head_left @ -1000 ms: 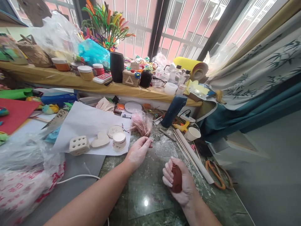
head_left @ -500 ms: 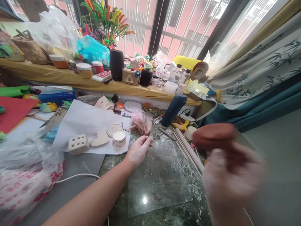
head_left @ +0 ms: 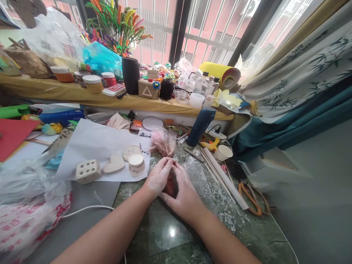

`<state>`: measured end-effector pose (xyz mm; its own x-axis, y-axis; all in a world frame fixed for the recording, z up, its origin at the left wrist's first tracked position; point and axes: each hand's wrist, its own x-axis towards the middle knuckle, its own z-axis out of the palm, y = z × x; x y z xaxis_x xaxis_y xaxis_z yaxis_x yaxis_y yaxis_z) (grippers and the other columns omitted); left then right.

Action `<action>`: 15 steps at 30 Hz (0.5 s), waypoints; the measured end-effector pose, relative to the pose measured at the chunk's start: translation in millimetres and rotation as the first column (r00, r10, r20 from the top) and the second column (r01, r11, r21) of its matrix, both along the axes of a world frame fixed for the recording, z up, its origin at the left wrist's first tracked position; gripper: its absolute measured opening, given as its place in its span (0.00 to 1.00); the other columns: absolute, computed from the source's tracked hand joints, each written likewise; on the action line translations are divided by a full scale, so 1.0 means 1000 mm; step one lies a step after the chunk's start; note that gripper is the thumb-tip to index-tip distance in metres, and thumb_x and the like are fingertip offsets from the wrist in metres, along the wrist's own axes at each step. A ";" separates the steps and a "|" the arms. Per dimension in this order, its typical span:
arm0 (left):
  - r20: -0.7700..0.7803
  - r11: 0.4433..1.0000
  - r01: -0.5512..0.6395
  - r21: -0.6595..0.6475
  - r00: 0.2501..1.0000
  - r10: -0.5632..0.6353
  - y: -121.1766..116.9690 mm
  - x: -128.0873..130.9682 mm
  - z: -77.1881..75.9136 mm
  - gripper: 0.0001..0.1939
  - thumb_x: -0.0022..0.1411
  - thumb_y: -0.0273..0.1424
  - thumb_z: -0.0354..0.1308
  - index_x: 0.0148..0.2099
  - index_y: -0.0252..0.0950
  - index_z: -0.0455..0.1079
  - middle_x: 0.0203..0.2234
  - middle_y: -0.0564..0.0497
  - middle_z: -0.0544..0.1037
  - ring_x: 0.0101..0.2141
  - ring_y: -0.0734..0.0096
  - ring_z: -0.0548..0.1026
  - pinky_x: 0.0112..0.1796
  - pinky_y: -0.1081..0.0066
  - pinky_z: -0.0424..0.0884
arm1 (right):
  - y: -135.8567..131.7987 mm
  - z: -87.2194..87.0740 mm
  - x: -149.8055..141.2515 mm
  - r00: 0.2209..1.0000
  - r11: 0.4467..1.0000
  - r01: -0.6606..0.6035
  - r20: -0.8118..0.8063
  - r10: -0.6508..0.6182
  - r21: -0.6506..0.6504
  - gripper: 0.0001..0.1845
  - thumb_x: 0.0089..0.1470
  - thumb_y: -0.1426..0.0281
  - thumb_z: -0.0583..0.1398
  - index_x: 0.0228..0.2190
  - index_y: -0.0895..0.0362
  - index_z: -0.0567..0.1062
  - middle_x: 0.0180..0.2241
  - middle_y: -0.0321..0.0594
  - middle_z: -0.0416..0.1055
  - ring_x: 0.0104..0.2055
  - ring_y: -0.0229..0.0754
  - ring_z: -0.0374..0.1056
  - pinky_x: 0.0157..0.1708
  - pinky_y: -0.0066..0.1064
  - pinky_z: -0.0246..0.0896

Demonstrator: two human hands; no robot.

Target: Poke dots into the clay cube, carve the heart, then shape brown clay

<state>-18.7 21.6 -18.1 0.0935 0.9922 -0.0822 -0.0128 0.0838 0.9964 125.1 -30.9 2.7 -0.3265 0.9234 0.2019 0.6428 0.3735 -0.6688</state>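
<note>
In the head view my left hand (head_left: 158, 178) and my right hand (head_left: 187, 194) meet at the fingertips over the middle of the table. Between the palms shows part of a smooth reddish-brown clay lump (head_left: 171, 184); the fingers curl around it and hide most of its shape. White powder coats the back of the left hand. Under both hands lies a clear plastic sheet (head_left: 162, 231) on the dark green stone tabletop. Just beyond the fingertips sits a clear bag (head_left: 164, 143) with pinkish-brown contents.
On white paper at left stand a clay die (head_left: 88, 171), a clay heart (head_left: 114, 164) and a small white-topped tub (head_left: 136, 165). To the right lie a pale roller (head_left: 228, 181), thin sticks, orange-handled scissors (head_left: 250, 200), a paper cup (head_left: 223, 153) and a dark blue cylinder (head_left: 201, 127).
My right hand has come in from the right with the clay lump, down to my left hand. The left hand has hardly moved. The view has shifted slightly.
</note>
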 end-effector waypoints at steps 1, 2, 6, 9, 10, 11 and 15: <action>-0.020 1.000 0.005 0.004 1.000 -0.005 -0.001 -0.001 0.000 0.23 0.68 0.53 0.51 0.48 0.41 0.73 0.33 0.52 0.79 0.33 0.64 0.78 0.36 0.67 0.74 | 0.003 -0.004 -0.005 0.999 0.999 -0.039 -0.014 0.038 -0.026 0.49 0.55 0.62 0.67 0.71 0.54 0.52 0.73 0.53 0.50 0.75 0.60 0.46 0.69 0.57 0.52; -0.041 1.000 0.009 0.019 0.999 -0.008 -0.001 -0.002 0.000 0.23 0.69 0.53 0.50 0.50 0.42 0.73 0.34 0.52 0.79 0.34 0.63 0.78 0.38 0.66 0.75 | 0.005 -0.007 -0.008 0.997 0.996 -0.074 -0.033 0.073 -0.040 0.47 0.55 0.64 0.66 0.70 0.53 0.54 0.72 0.52 0.51 0.74 0.59 0.46 0.69 0.56 0.52; -0.078 0.992 0.030 0.121 0.997 -0.021 -0.001 -0.002 -0.005 0.24 0.70 0.52 0.47 0.52 0.42 0.74 0.44 0.49 0.80 0.47 0.58 0.77 0.54 0.61 0.71 | 0.004 -0.014 -0.004 0.968 0.993 -0.072 -0.248 0.048 -0.089 0.28 0.56 0.67 0.65 0.59 0.51 0.73 0.60 0.48 0.71 0.64 0.56 0.65 0.66 0.52 0.58; -0.063 0.990 0.046 0.132 0.997 -0.038 0.000 0.000 -0.005 0.23 0.71 0.50 0.46 0.49 0.40 0.74 0.48 0.47 0.79 0.53 0.57 0.75 0.59 0.59 0.67 | 0.005 -0.008 0.006 0.775 0.947 0.039 -0.589 -0.229 -0.318 0.15 0.59 0.60 0.63 0.44 0.54 0.81 0.46 0.46 0.80 0.49 0.51 0.76 0.54 0.45 0.71; -0.062 0.992 0.044 0.120 0.997 -0.036 0.001 0.000 -0.005 0.23 0.71 0.50 0.46 0.48 0.40 0.74 0.48 0.47 0.80 0.53 0.57 0.75 0.59 0.59 0.67 | 0.007 -0.003 0.010 0.671 0.913 0.025 -0.670 -0.317 -0.406 0.17 0.61 0.56 0.61 0.39 0.56 0.81 0.42 0.45 0.81 0.44 0.49 0.78 0.49 0.42 0.74; -0.061 0.994 0.040 0.106 0.998 -0.034 0.001 0.001 -0.004 0.23 0.71 0.50 0.46 0.47 0.40 0.75 0.47 0.47 0.80 0.53 0.57 0.75 0.59 0.59 0.67 | 0.008 0.005 0.015 0.582 0.881 -0.010 -0.719 -0.380 -0.474 0.21 0.61 0.53 0.59 0.34 0.57 0.81 0.38 0.45 0.81 0.39 0.47 0.78 0.44 0.39 0.75; -0.069 0.996 0.039 0.074 0.997 -0.034 0.002 0.000 -0.004 0.24 0.72 0.50 0.46 0.46 0.40 0.75 0.46 0.48 0.81 0.51 0.57 0.76 0.58 0.59 0.68 | 0.005 0.056 0.060 0.512 0.871 0.043 -0.738 -0.440 -0.489 0.19 0.58 0.54 0.63 0.40 0.56 0.80 0.31 0.44 0.82 0.32 0.47 0.79 0.33 0.36 0.75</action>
<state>-18.7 23.2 -22.1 0.1266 0.9918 -0.0144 0.0570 0.0072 0.9984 185.5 -25.6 58.3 0.0457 0.9921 -0.1170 -0.2281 -0.1036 -0.9681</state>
